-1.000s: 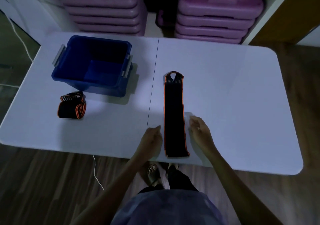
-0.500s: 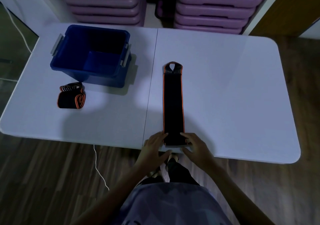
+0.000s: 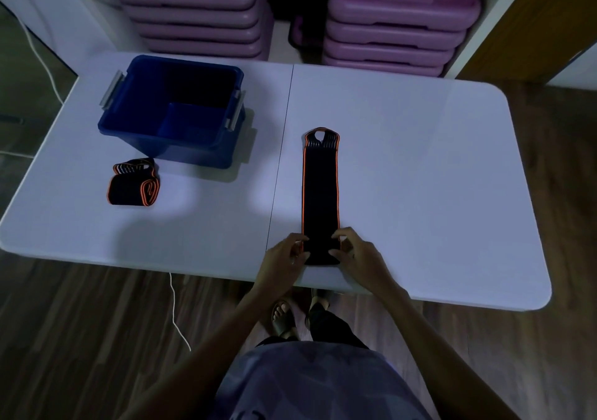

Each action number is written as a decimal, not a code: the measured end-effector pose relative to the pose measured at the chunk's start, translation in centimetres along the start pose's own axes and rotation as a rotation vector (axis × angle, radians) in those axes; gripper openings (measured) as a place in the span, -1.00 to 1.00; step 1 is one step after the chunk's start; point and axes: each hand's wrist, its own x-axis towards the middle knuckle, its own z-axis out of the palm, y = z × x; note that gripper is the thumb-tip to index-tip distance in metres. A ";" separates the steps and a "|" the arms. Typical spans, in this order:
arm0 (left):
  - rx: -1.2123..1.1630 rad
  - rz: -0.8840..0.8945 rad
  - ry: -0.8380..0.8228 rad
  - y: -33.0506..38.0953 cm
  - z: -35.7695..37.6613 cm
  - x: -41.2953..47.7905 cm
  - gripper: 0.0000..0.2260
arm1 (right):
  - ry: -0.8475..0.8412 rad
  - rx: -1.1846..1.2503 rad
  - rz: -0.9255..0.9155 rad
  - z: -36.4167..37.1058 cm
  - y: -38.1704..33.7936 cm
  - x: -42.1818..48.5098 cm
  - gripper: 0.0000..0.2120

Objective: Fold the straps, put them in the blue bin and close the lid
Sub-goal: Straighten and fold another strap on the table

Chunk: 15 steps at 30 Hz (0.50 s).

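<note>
The left hand [image 3: 286, 263] and right hand [image 3: 357, 254] are pinching the near end of the flat strap [image 3: 319, 190], one at each orange edge, though in the dim light the grip is hard to read. That end is lying near the table [image 3: 436, 167] edge, so a loose fold risks slipping off or rolling crooked. Ahead, bare tabletop is giving room. A folded strap [image 3: 132, 187] is waiting beside the open blue bin [image 3: 145, 125]; no lid is showing.

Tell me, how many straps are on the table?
2. A folded strap lies in front of the bin; a flat strap lies mid-table, both hands at its near end. None visible inside the bin.
</note>
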 end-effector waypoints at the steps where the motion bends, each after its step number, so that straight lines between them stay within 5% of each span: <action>1: 0.029 0.002 0.015 -0.1 0.1 0.1 -0.75 | 0.007 -0.021 0.000 0.1 -0.1 0.2 -0.83; 4: 0.191 0.151 0.091 -0.8 0.5 0.3 -0.74 | 0.050 -0.051 -0.024 0.6 0.0 0.1 -0.90; 9: 0.455 0.437 0.024 -1.8 -0.3 -0.5 -0.62 | 0.017 -0.181 -0.111 0.6 2.2 -1.0 -0.62; 12: 0.595 0.509 -0.017 -2.7 -0.7 -0.3 -0.51 | 0.011 -0.313 -0.216 0.3 2.9 -0.9 -0.55; 15: 0.549 0.513 0.029 -2.8 -0.7 0.3 -0.61 | 0.032 -0.300 -0.254 0.1 2.7 -0.3 -0.60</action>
